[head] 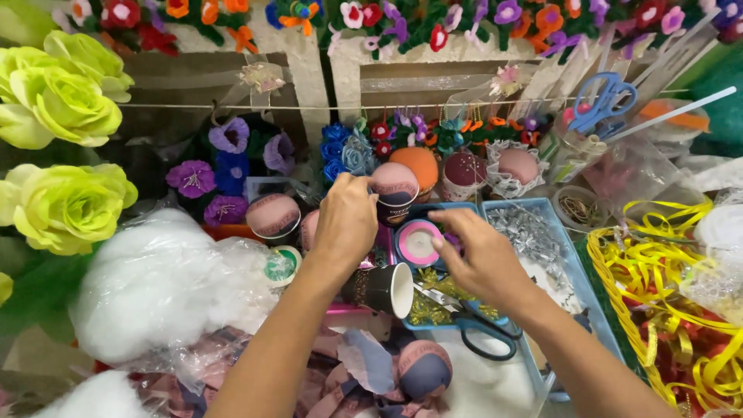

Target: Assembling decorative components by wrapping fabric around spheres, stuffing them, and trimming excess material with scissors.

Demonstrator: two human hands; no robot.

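My left hand [346,219] reaches forward and pinches the rim of an upright dark paper cup [395,195] topped with a pink fabric dome. My right hand [480,251] hovers just right of a pink roll of tape [418,242], with its thumb touching the roll's edge and the fingers curled. Below the left hand, a dark paper cup [385,289] lies on its side with its white mouth facing right. Black-handled scissors [481,334] rest under my right forearm.
A blue tray [576,271] holds silver bits and gold trim. Other domed cups [272,215] stand around, with white stuffing in plastic [155,282] at left, green fabric roses [58,97], yellow ribbon [673,286] at right and blue scissors [604,101] in a jar.
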